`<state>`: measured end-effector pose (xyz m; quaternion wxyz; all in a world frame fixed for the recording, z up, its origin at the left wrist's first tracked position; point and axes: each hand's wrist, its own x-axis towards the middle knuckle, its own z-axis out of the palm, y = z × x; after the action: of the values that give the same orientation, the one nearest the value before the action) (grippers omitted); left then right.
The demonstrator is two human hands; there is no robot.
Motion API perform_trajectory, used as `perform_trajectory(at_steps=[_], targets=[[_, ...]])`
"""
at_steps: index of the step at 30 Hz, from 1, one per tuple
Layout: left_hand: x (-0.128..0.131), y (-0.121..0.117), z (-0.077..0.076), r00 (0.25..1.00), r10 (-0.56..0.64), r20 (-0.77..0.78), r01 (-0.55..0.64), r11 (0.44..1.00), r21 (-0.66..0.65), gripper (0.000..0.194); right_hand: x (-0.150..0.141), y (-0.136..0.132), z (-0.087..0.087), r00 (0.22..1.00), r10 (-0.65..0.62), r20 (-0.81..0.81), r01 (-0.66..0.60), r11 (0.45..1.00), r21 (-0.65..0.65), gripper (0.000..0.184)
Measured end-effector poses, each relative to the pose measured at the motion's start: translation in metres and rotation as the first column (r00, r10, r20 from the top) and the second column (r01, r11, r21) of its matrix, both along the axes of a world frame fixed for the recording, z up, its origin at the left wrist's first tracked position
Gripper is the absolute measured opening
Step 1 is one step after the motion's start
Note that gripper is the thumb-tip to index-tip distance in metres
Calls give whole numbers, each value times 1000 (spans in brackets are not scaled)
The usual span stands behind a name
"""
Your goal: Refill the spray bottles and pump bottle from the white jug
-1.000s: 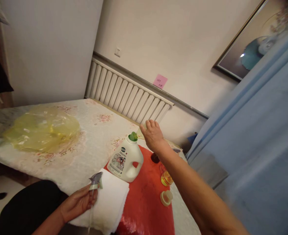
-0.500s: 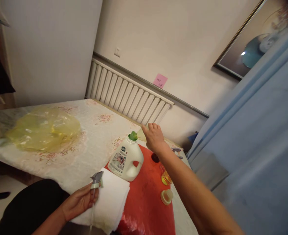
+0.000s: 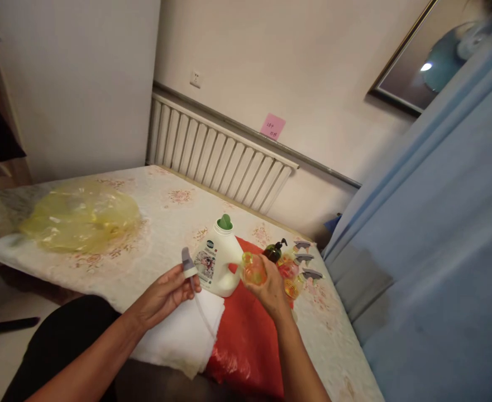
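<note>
Since half a second ago, the right hand [image 3: 271,290] has drawn back from the mouth of the jug [image 3: 219,259], and the left hand [image 3: 164,295] has risen toward that jug. Beneath and beyond both hands spreads a table with a flowered tablecloth [image 3: 157,237]. A yellow plastic bag [image 3: 82,218] lies well out to the left hand's left, probably left there to keep the working spot free. Below the right hand is a red sheet [image 3: 246,346], and below the left a folded white towel [image 3: 178,343], perhaps laid there to catch drips. Between and just beyond the hands stands the jug, upright, a green spout [image 3: 225,221] in its neck, its handle toward the right hand, which would make it easy to grab. Past the right hand are a dark pump bottle [image 3: 273,254] and some spray bottles [image 3: 288,269], seemingly grouped aside. The right hand grasps a small bottle [image 3: 254,272] by its body, leaving its mouth uncovered; its exact tilt is hard to judge. Lightly pinched in the left fingers is a spray head [image 3: 188,265], apparently held near its collar so the thin tube [image 3: 202,314] can hang free.
</note>
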<state>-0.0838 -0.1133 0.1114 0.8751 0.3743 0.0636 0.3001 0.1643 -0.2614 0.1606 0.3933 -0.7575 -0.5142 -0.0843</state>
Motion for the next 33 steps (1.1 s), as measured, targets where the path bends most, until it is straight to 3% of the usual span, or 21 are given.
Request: perform_trajectory(at_steps=[5,9,12,19,25,33], targets=[[19,-12,46,992,121,30,-124,984,131,34,-16,-40,-45,976,-80,-203,66,995,-74,80],[31,-19,66,979,199,47,-204,954,220,36,-26,-60,-74,957,-101,-272,81,993,-86,81],[38,-23,74,971,235,35,-236,938,256,37,-31,-69,-86,953,-111,-282,90,992,-87,81],[49,-32,76,977,211,-7,-194,910,366,40,-37,-77,-84,957,-100,-273,82,994,-79,81],[55,-42,70,973,217,-82,-146,846,513,39,-42,-80,-79,963,-76,-259,55,995,-85,82],[71,-69,58,983,120,-138,-27,840,542,27,-55,-74,-68,951,-73,-300,52,996,-77,83]])
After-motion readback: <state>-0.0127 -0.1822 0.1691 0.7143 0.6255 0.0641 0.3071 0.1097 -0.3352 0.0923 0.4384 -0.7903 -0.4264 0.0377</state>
